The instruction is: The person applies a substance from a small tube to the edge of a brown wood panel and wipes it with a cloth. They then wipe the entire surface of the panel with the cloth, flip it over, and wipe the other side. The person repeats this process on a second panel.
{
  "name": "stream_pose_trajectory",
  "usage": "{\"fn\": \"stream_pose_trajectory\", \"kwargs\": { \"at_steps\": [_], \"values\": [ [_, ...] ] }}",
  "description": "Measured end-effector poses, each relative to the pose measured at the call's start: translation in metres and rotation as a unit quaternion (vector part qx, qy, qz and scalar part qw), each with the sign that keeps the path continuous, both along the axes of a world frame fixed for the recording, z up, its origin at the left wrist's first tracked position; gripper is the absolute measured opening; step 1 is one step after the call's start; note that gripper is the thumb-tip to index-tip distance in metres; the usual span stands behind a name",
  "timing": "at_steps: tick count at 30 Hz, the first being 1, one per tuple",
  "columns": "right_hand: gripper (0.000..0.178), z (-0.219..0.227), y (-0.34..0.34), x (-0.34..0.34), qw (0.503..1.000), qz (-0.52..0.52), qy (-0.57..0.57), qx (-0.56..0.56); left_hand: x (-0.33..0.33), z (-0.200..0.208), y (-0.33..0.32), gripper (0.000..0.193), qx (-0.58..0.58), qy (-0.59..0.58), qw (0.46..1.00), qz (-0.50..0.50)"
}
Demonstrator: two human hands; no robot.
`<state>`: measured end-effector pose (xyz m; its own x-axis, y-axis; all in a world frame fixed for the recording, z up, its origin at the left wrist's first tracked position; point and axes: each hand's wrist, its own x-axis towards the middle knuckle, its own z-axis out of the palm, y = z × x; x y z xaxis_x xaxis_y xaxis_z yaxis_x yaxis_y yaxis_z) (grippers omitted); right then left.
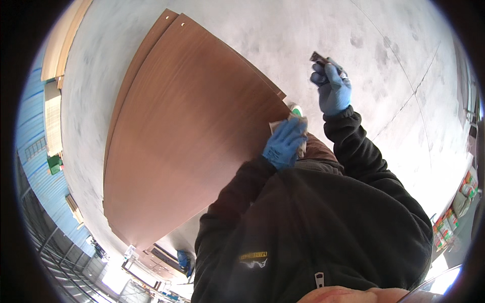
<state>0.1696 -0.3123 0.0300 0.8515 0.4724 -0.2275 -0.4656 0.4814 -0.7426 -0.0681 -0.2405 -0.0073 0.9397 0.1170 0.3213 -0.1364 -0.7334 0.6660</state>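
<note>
A large brown wood panel (187, 116) with a hole near its far corner spreads out on my left. It lies over a similar panel (151, 48), whose edge shows along the left. My left hand (284, 144), in a blue glove, is at the panel's near right corner, its fingers closed over a crumpled beige cloth (302, 146). Off the panel to the right, my right hand (334, 91), also gloved in blue, is raised and closed around a small hand tool (319, 58) with a dark, flat end. The tool's exact kind does not show clearly.
Grey concrete floor (404, 101) with cracks extends beyond the panels and to the right. Light wood boards (52, 118) stand by a blue wall at the far left. Red and green packages (447, 224) are at the lower right. A shoe (296, 109) shows beside the panel's corner.
</note>
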Motion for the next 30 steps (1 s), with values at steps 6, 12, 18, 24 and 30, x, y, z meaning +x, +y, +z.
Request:
{"fn": "stream_pose_trajectory", "kwargs": {
  "at_steps": [6,12,18,24,30],
  "values": [
    [0.031,0.022,0.01,0.013,0.963,0.223,0.116,0.098,0.001,0.026,-0.026,0.047,-0.434,0.062,0.897,0.063],
    [0.04,0.044,0.015,0.021,0.955,0.288,0.05,0.046,-0.005,0.064,-0.03,0.045,-0.587,-0.072,0.783,0.193],
    [0.036,0.043,0.026,0.002,0.935,0.351,-0.052,-0.016,-0.051,0.047,-0.051,0.042,-0.613,-0.19,0.706,0.299],
    [0.033,0.062,0.094,-0.024,0.83,0.553,-0.069,0.033,-0.029,0.05,-0.097,0.038,-0.632,-0.253,0.609,0.408],
    [0.041,0.063,0.191,-0.058,0.565,0.817,-0.105,0.057,0.041,0.064,-0.109,0.028,-0.505,-0.476,0.432,0.576]
  ]
}}
